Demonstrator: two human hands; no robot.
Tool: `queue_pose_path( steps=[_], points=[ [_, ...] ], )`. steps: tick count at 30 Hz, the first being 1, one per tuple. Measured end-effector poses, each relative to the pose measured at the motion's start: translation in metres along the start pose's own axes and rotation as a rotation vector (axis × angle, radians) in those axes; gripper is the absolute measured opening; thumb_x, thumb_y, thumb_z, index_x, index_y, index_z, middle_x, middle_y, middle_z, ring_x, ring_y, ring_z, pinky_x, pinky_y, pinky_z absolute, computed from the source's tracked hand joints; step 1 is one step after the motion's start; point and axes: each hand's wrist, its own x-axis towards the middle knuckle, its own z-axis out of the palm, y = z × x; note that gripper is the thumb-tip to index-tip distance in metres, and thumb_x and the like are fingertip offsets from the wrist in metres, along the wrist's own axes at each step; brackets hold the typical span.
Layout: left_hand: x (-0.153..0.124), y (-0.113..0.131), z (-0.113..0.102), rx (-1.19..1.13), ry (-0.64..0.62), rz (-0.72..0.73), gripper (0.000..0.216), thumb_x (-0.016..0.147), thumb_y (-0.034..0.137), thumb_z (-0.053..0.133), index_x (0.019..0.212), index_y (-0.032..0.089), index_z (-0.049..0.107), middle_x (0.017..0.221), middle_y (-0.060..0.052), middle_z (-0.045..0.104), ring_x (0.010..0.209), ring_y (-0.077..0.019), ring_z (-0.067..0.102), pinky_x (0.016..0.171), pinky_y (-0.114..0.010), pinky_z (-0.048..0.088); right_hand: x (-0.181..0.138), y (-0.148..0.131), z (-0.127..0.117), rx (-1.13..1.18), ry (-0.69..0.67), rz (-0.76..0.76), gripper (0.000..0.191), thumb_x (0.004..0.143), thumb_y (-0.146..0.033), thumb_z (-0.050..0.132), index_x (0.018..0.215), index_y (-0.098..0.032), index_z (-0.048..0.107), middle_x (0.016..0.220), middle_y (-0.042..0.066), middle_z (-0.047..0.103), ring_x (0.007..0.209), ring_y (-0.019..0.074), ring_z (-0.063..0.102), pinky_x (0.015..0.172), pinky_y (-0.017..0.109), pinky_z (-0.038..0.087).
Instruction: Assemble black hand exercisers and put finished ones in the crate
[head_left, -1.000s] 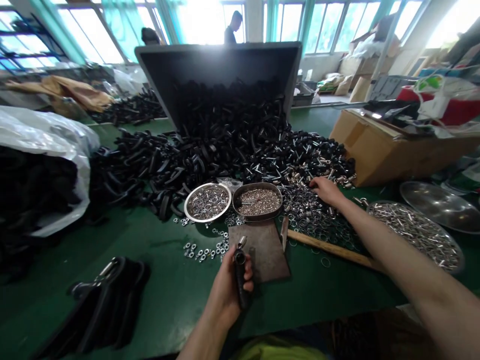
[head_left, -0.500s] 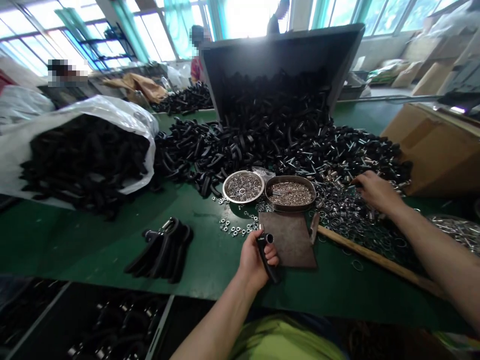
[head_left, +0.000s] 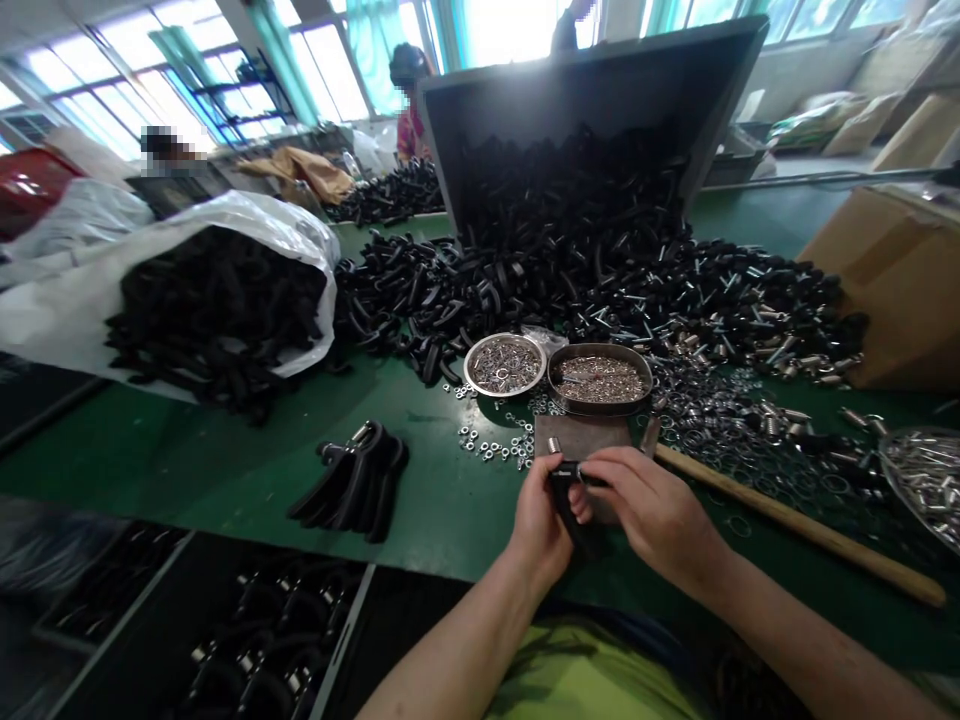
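Observation:
My left hand (head_left: 541, 520) is closed around a black curved handle (head_left: 568, 505) with a hollow cross tube at its upper end. A small silver cylinder (head_left: 553, 445) shows just above my left thumb. My right hand (head_left: 660, 510) is closed in a pinch at the open end of the tube; the small part between its fingertips is mostly hidden. Both hands are above a flat brown metal plate (head_left: 551, 430). Beyond it stand a round dish (head_left: 541, 383) of small metal parts and an oval tin (head_left: 600, 408) of tiny coppery pieces.
A wooden-handled hammer (head_left: 802, 525) lies to the right, beside loose rings and springs. Several finished-looking black handles (head_left: 356, 485) lie together at left. A large grey bin (head_left: 739, 70) spills black parts. A white bag (head_left: 322, 270), a cardboard box (head_left: 892, 290) and a co-worker (head_left: 412, 110) are farther off.
My right hand has come from the pile of metal parts at right to the tube end of the handle in my left hand. The view has shifted slightly.

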Motion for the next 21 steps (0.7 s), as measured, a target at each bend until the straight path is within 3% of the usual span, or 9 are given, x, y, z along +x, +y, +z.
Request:
queue_pose_path(
  steps=[3, 7, 9, 12, 14, 17, 18, 21],
  points=[
    [-0.002, -0.003, -0.003, 0.06, 0.025, 0.081, 0.025, 0.073, 0.035, 0.052, 0.059, 0.015, 0.048, 0.042, 0.004, 0.04, 0.039, -0.0057, 0.033, 0.042, -0.019, 0.026, 0.002, 0.001, 0.013, -0.043, 0.041, 0.117, 0.023, 0.09, -0.029, 0.043, 0.093, -0.017, 0.062, 0.088, 0.011, 0.067, 0.082, 0.022, 0.064, 0.073, 0.035, 0.051],
    [-0.004, -0.003, -0.008, 0.159, 0.099, 0.197, 0.025, 0.07, 0.037, 0.057, 0.059, 0.017, 0.046, 0.043, 0.004, 0.043, 0.038, -0.0062, 0.034, 0.042, -0.021, 0.026, 0.007, 0.009, 0.02, -0.004, -0.208, 0.436, 0.051, 0.093, -0.045, 0.028, 0.061, -0.021, 0.059, 0.054, 0.006, 0.061, 0.052, 0.0196, 0.061, 0.05, 0.03, 0.045],
    [-0.006, -0.001, -0.008, 0.146, 0.107, 0.214, 0.026, 0.068, 0.038, 0.057, 0.06, 0.017, 0.046, 0.042, 0.004, 0.043, 0.038, -0.0063, 0.034, 0.042, -0.021, 0.026, 0.007, 0.011, 0.022, 0.016, -0.222, 0.421, 0.045, 0.092, -0.044, 0.03, 0.073, -0.021, 0.064, 0.063, 0.006, 0.066, 0.058, 0.0204, 0.063, 0.054, 0.031, 0.047],
    [-0.008, 0.003, -0.009, 0.151, 0.109, 0.249, 0.027, 0.069, 0.039, 0.056, 0.059, 0.017, 0.045, 0.043, 0.005, 0.042, 0.039, -0.0059, 0.035, 0.043, -0.021, 0.027, 0.004, 0.008, 0.025, 0.063, -0.072, 0.212, 0.03, 0.087, -0.035, 0.045, 0.11, -0.022, 0.059, 0.104, 0.009, 0.067, 0.092, 0.0233, 0.063, 0.079, 0.036, 0.049],
    [-0.009, 0.005, -0.01, 0.195, 0.123, 0.298, 0.025, 0.07, 0.038, 0.057, 0.061, 0.017, 0.045, 0.045, 0.006, 0.042, 0.04, -0.006, 0.036, 0.044, -0.021, 0.027, 0.002, 0.004, 0.026, 0.154, -0.102, 0.241, 0.031, 0.089, -0.032, 0.041, 0.114, -0.02, 0.055, 0.094, 0.008, 0.068, 0.085, 0.021, 0.065, 0.076, 0.035, 0.05],
    [-0.01, 0.004, -0.013, 0.24, 0.141, 0.352, 0.021, 0.072, 0.034, 0.058, 0.067, 0.017, 0.046, 0.048, 0.006, 0.044, 0.042, -0.0063, 0.037, 0.046, -0.021, 0.028, 0.003, -0.002, 0.024, 0.294, -0.236, 0.483, 0.036, 0.094, -0.035, 0.029, 0.116, -0.018, 0.052, 0.053, -0.002, 0.059, 0.048, 0.0165, 0.059, 0.051, 0.028, 0.047],
    [-0.01, 0.003, -0.014, 0.246, 0.139, 0.363, 0.021, 0.073, 0.034, 0.057, 0.067, 0.017, 0.046, 0.048, 0.006, 0.044, 0.042, -0.0064, 0.037, 0.046, -0.021, 0.029, 0.004, -0.004, 0.023, 0.31, -0.241, 0.495, 0.035, 0.093, -0.037, 0.032, 0.116, -0.019, 0.052, 0.054, -0.002, 0.059, 0.05, 0.0167, 0.059, 0.051, 0.028, 0.047],
    [-0.01, 0.002, -0.017, 0.292, 0.11, 0.408, 0.026, 0.077, 0.036, 0.054, 0.062, 0.018, 0.044, 0.048, 0.005, 0.044, 0.044, -0.0073, 0.038, 0.049, -0.022, 0.031, 0.006, -0.006, 0.022, 0.296, -0.114, 0.397, 0.027, 0.087, -0.037, 0.047, 0.106, -0.021, 0.055, 0.087, 0.006, 0.068, 0.082, 0.0203, 0.064, 0.07, 0.032, 0.05]
  ],
)
